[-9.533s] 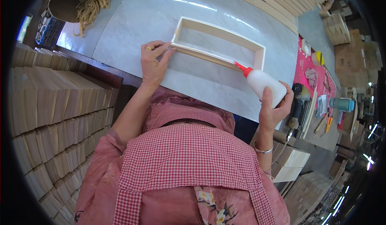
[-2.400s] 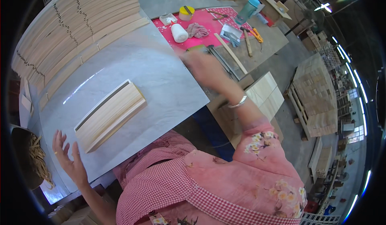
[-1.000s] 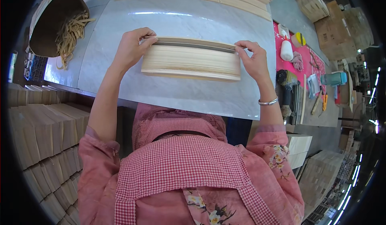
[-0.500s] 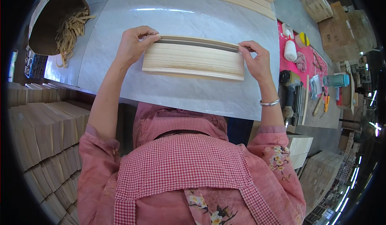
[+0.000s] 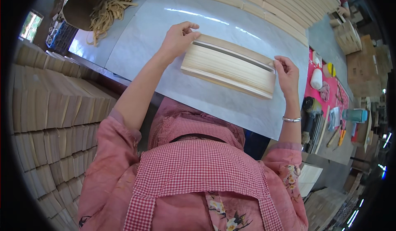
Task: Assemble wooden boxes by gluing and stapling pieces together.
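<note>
A long, pale wooden box (image 5: pixel 229 70) lies on the grey marbled tabletop (image 5: pixel 144 45) in front of me. Along its far side runs a narrow wooden strip (image 5: pixel 237 50), with a dark gap between it and the nearer panel. My left hand (image 5: pixel 179 41) pinches the strip at its left end, thumb and fingers closed. At the opposite end, my right hand (image 5: pixel 286 74) grips the corner between thumb and bent fingers. The inside of the box is hidden apart from the dark slot.
Rows of wooden strips (image 5: pixel 264 0) lie along the far edge. A container (image 5: pixel 80 4) of tan bands (image 5: pixel 111 14) stands far left. Stacked wooden pieces (image 5: pixel 49 94) rise at my left. On the right are a white bottle (image 5: pixel 316 79), yellow tape (image 5: pixel 330 70) and orange-handled tool (image 5: pixel 342 137).
The whole view has turned, so the box now slants down to the right. Its far strip shows a broader face than before. Both hands remain at its ends.
</note>
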`<state>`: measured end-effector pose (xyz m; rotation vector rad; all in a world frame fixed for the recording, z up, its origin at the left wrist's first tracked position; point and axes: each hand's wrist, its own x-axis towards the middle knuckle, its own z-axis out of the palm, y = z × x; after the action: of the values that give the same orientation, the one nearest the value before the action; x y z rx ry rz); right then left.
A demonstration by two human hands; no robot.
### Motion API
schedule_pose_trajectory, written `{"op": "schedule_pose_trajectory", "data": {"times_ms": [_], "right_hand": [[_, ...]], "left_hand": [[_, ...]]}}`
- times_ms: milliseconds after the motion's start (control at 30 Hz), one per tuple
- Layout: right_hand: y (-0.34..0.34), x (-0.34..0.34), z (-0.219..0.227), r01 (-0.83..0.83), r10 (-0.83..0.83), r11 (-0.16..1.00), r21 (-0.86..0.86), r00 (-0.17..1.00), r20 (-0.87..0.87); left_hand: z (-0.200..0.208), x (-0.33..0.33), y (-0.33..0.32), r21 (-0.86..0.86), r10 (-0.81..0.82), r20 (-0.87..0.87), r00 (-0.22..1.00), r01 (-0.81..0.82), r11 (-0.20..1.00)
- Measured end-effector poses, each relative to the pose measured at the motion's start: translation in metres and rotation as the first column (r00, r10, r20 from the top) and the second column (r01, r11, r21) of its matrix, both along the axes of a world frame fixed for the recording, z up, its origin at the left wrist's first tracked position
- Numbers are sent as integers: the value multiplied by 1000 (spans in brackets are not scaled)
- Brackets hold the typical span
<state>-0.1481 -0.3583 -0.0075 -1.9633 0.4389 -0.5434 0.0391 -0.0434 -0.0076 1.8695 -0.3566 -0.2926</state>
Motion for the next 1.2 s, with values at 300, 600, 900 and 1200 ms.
{"op": "schedule_pose_trajectory", "data": {"times_ms": [300, 600, 900, 1200], "right_hand": [[5, -7, 7, 30, -34, 999, -33, 989, -144], [3, -12, -2, 60, -76, 995, -84, 978, -196], [13, -32, -3, 170, -176, 984, -57, 977, -119], [36, -50, -4, 142, -190, 945, -295, 972, -142]], "left_hand": [[15, -11, 5, -18, 108, -187, 976, -114, 993], [10, -12, 4, -24, 98, -200, 975, -105, 994], [12, -20, 18, -30, 72, -176, 982, -79, 996], [13, -38, 21, 38, 119, -172, 978, -114, 993]]}}
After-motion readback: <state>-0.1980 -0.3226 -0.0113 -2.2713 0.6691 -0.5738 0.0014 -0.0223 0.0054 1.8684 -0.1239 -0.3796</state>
